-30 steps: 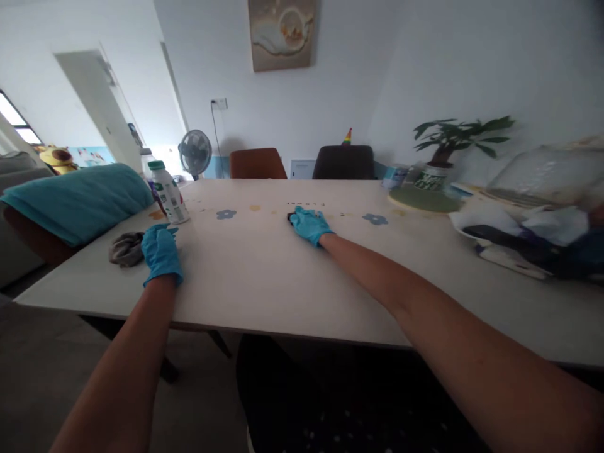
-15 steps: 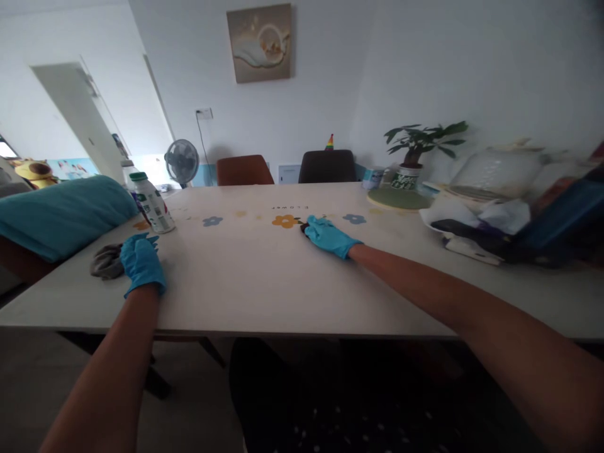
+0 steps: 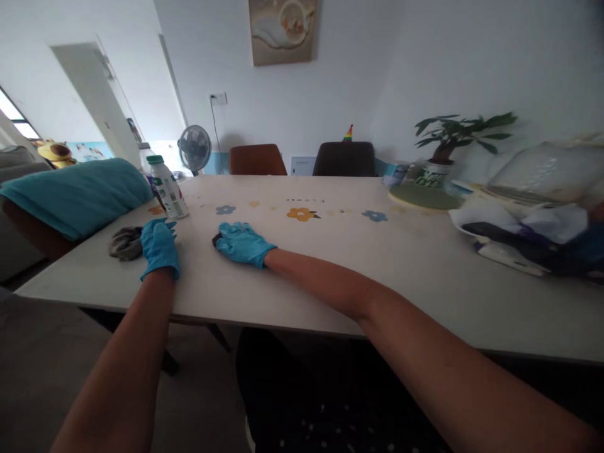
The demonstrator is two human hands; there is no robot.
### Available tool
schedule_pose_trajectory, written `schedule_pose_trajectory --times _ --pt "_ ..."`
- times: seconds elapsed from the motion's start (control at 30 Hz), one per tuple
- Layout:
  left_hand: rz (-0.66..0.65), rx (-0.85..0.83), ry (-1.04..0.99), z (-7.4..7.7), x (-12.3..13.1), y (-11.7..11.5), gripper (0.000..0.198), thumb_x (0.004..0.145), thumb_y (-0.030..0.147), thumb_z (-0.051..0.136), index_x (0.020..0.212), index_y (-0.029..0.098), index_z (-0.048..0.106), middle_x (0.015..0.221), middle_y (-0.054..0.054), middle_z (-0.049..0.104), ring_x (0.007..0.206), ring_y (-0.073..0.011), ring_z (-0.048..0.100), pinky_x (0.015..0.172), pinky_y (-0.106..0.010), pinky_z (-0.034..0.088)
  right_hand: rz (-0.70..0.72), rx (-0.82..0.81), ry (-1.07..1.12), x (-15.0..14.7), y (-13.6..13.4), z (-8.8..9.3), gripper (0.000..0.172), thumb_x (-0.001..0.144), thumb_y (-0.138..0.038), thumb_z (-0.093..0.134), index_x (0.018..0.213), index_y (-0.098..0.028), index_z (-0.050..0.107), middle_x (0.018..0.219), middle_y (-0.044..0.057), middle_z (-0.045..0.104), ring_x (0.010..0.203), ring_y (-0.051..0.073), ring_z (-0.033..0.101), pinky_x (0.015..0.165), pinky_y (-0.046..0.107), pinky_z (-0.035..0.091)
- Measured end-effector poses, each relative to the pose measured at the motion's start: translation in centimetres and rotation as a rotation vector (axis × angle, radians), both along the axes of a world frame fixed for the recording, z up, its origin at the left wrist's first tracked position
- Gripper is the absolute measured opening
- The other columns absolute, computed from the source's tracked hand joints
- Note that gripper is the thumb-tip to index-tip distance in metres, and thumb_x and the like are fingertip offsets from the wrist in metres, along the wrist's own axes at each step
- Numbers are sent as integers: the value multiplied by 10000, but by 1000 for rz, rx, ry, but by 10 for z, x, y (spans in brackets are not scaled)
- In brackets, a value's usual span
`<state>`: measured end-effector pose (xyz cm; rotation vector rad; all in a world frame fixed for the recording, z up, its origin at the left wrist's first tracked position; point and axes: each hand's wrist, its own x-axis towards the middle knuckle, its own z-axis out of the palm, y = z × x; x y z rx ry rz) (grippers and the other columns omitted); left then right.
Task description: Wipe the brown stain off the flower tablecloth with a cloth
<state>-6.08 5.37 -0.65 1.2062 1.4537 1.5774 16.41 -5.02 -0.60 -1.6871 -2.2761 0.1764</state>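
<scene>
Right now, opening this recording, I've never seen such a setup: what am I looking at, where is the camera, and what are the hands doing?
There is no machine here. A person wears one camera on the head, looking forward and down, so the two bare arms coming in from the bottom are the wearer's own. Both hands wear blue gloves. The left hand rests on the pale table right beside a crumpled grey cloth; whether they touch is unclear. The right hand presses flat on a small dark thing, of which only an edge shows. Behind the left hand stands a white bottle with a green cap. A potted plant sits near the table's far right.
</scene>
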Motion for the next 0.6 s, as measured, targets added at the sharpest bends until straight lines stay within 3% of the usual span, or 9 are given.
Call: schedule_pose_trajectory --times 0.17,0.3,0.43,0.6 --pt "-25 -59 2 8 3 -9 341 1080 37 486 1300 95 740 1153 -93 797 1060 -192 785 1011 -362 688 72 33 -116 -72 8 10 509 1354 -577 467 1685 -303 741 1904 30 758 1590 327 758 1439 514 505" --pt "-5 -47 28 10 4 -15 358 1129 56 470 1335 63 763 1183 -102 809 1155 -207 810 997 -348 691 103 77 -199 -85 -7 15 475 1395 -544 427 1561 -364 834 1868 -23 786 1574 275 771 1392 464 528" --pt "2 -43 35 10 3 -18 344 1118 60 478 1292 67 775 1120 -90 802 1149 -214 819 989 -351 706 123 100 -158 -57 -38 9 432 1415 -572 506 1521 -297 822 1751 47 855 1513 293 807 1396 491 546" --pt "25 -58 52 14 3 -20 317 1080 39 474 1148 114 774 996 -60 766 1126 -224 838 972 -342 714 129 154 -16 21 -105 -8 343 1385 -506 649 1534 -259 834 1720 124 864 1565 387 813 1495 665 503"
